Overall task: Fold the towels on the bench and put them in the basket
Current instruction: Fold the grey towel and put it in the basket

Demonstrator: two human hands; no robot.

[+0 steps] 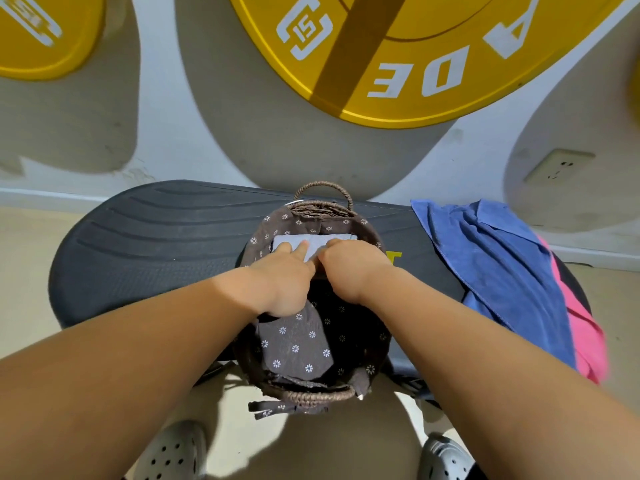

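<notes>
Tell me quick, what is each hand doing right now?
Left hand: open, fingers flat on the grey towel in the basket.
Right hand: on the same towel; grip cannot be told.

Both hands (313, 271) press grey towel (313, 244) in basket (323, 205).

Bench (156, 244) bare left of basket (322, 398); blue towel (498, 261) crowds the right

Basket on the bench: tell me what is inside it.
Inside the basket lies a folded grey towel on the floral lining. The left hand and right hand press on it, hiding its near part.
</notes>
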